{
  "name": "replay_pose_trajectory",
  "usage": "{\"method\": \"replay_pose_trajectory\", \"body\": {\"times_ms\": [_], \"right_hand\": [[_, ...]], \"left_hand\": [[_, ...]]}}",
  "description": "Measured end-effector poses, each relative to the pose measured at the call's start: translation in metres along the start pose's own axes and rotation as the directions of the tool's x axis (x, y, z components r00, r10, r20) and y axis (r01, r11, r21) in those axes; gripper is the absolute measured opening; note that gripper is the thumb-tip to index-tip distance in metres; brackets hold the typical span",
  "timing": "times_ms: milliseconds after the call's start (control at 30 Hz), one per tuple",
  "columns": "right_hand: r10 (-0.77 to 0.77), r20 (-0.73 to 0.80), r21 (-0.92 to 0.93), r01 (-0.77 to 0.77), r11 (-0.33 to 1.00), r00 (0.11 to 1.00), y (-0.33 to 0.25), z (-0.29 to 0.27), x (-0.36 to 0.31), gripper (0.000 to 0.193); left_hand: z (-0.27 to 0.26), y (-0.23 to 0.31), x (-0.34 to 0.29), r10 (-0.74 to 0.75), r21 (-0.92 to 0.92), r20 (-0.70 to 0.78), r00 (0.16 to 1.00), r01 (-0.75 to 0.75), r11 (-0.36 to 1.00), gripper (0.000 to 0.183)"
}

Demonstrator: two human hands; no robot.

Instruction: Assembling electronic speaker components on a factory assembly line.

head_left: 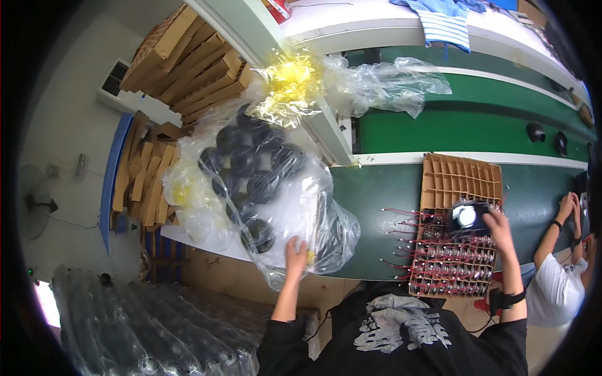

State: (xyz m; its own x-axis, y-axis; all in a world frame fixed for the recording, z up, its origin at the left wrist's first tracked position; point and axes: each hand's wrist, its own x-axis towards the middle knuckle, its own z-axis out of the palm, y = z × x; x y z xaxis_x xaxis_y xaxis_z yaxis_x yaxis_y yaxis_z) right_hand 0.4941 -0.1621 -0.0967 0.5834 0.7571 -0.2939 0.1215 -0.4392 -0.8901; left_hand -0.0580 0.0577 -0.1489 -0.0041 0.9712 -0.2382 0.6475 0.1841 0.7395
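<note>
My right hand (500, 230) grips the edge of a dark housing with a bright, shiny round face (466, 217). It holds this over a cardboard divider tray (461, 175). The tray's far cells show bare, while its nearer rows carry small metal parts with red wires (448, 271) trailing off the left side. My left hand (296, 255), fingers stretched and apart, lies at the near edge of a large clear plastic bag (342, 229). Several black round parts (246, 160) sit inside that bag. A small yellow bit shows beside my left fingers.
A green conveyor belt (451, 128) runs beyond the dark green bench (370, 238). Two small black parts lie on the belt at right. Flattened cardboard (147, 178) is stacked at left; bagged dark goods (157, 326) stand lower left. A co-worker's hands (569, 210) are at far right.
</note>
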Motion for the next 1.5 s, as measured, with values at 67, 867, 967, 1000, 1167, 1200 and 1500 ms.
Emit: {"method": "replay_pose_trajectory", "body": {"times_ms": [67,867,967,1000,1167,1200,1500], "right_hand": [[0.141,-0.239,0.196,-0.094,0.976,0.961,0.037,-0.038,0.016,0.044],[0.427,-0.840,0.394,-0.165,0.904,0.334,0.295,-0.204,-0.031,0.044],[-0.275,-0.836,-0.313,0.000,0.950,0.475,0.127,-0.060,-0.045,0.031],[-0.370,-0.694,-0.371,0.134,0.919,0.618,0.056,-0.010,-0.059,0.021],[-0.738,0.564,-0.224,0.928,0.297,0.372,-0.132,0.125,-0.083,0.032],[-0.779,0.564,-0.201,0.960,0.194,0.275,-0.156,0.141,-0.087,0.032],[-0.665,0.729,-0.178,0.892,-0.416,-0.165,-0.202,0.171,-0.099,0.039]], "left_hand": [[-0.034,-0.049,0.015,0.088,0.270,-0.133,0.987,-0.050,0.962,0.052],[-0.081,0.004,0.039,0.089,0.205,-0.176,0.980,-0.052,0.977,0.030],[-0.052,0.056,-0.003,0.008,-0.356,-0.175,0.985,-0.071,0.932,0.028],[-0.041,0.068,-0.012,0.035,-0.430,-0.087,0.996,-0.069,0.900,0.029],[0.001,0.137,-0.055,0.136,-0.679,0.286,0.949,0.100,0.727,0.037],[0.004,0.146,-0.062,0.168,-0.671,0.370,0.914,0.138,0.728,0.041],[0.016,0.184,-0.101,0.189,-0.740,0.565,0.803,0.392,0.546,0.053]]}}
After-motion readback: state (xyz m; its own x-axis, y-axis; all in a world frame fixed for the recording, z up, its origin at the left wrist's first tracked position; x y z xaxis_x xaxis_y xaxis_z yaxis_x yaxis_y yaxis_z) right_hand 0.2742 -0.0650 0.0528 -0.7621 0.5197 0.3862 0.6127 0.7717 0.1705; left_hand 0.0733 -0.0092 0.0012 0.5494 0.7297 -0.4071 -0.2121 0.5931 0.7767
